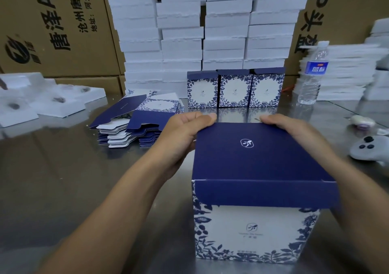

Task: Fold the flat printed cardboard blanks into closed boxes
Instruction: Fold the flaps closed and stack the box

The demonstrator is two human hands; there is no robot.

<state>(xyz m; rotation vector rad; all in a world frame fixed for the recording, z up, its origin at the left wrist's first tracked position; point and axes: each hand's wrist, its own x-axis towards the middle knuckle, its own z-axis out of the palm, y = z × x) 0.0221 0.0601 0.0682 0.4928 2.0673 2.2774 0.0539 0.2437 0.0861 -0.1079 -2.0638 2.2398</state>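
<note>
A folded blue-and-white printed box (256, 221) stands upright on the steel table, close to me. Its dark blue lid (252, 154) lies across the top, and the lid's front flap hangs over the front face. My left hand (185, 130) holds the box's far left top corner, fingers curled over the back edge. My right hand (292, 130) grips the far right corner the same way. A pile of flat printed blanks (136, 122) lies to the left. Three finished boxes (234, 89) stand in a row behind.
Stacks of white foam trays (202, 27) fill the back, between brown cartons (54, 25). A water bottle (311, 74) stands at the right, with more white stacks (347, 71) beside it. A grey controller (370, 147) lies at the right edge. White foam inserts (42, 97) lie at the left.
</note>
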